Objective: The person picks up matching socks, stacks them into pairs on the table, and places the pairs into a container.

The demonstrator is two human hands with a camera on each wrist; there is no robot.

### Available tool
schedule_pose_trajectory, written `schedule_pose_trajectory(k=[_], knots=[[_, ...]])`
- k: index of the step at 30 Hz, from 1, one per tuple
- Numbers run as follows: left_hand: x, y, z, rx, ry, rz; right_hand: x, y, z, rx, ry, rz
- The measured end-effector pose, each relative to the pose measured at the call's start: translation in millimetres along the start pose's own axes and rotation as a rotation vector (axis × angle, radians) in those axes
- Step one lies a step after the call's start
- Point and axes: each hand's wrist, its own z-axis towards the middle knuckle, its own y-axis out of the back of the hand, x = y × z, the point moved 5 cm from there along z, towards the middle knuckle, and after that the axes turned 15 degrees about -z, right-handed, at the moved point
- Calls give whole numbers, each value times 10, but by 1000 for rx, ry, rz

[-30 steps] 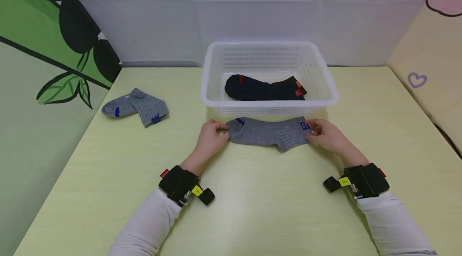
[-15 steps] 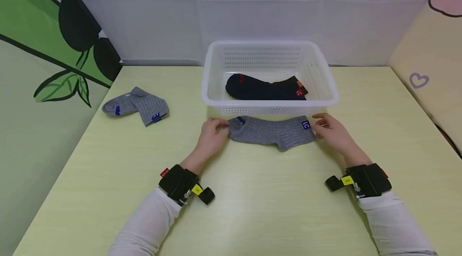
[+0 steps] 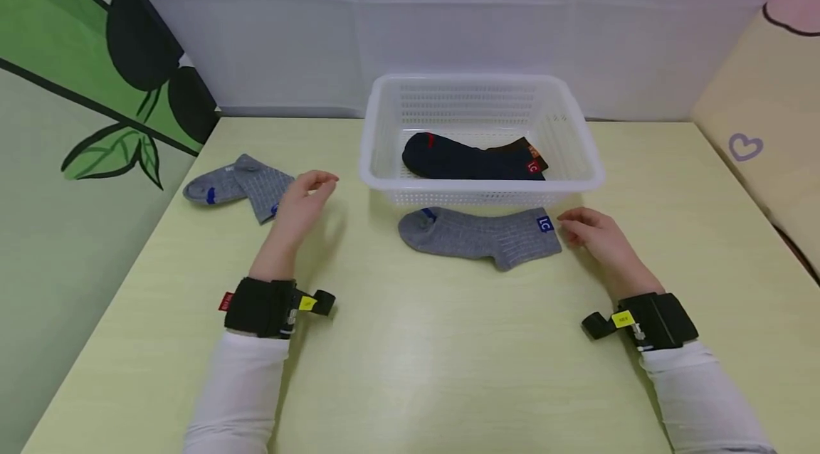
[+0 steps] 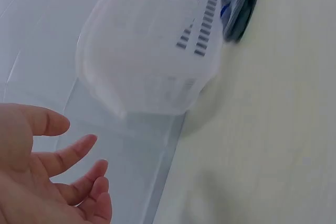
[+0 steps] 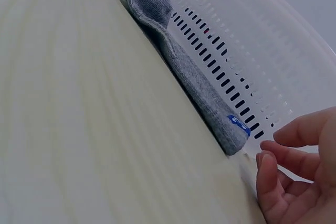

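Observation:
A grey sock (image 3: 477, 235) with a blue label at its cuff lies flat in front of the white basket (image 3: 480, 185). My right hand (image 3: 596, 237) is just beside the cuff, its fingers loosely bent and holding nothing; in the right wrist view the fingertips (image 5: 266, 156) sit a little off the blue label. My left hand (image 3: 301, 208) is raised over the table at the left, fingers relaxed with nothing between them. It overlaps the edge of a second grey sock (image 3: 218, 183), which lies folded across itself at the far left.
Inside the basket lie dark socks (image 3: 470, 159) with red and orange labels. A white cloth (image 3: 288, 55) hangs behind the table (image 3: 410, 368), and painted panels stand along its left and right sides.
My left hand has left the toe of the middle sock and moved left, toward the folded sock. My right hand has let go of the cuff and drawn slightly right.

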Motion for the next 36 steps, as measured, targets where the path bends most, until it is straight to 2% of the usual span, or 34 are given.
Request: schedule_pose_trajectory(k=[2,5,7,12,14,16,20,24,30,36], knots=[[19,191,-4,-38,39,-6,1,-19,-4,4,4,15],[45,423,31,-49,101,23,8,-47,-8,7,10,32],[69,541,115,-42,131,103,13,-55,-9,3,10,42],[195,740,418,40,175,406,12,-42,0,-6,16,41],[266,783,510,84,206,510,10,-28,4,-12,14,21],[333,802,570,127,249,577,3,-10,7,-18,5,-2],[419,840,619,193,297,652,11,2,10,-21,4,5],[460,889,621,221,289,668,23,-14,11,-12,7,20],[510,959,583,240,234,713,8,-41,-6,-7,3,14],[463,913,552,267,185,753,-11,-26,-15,-25,8,15]])
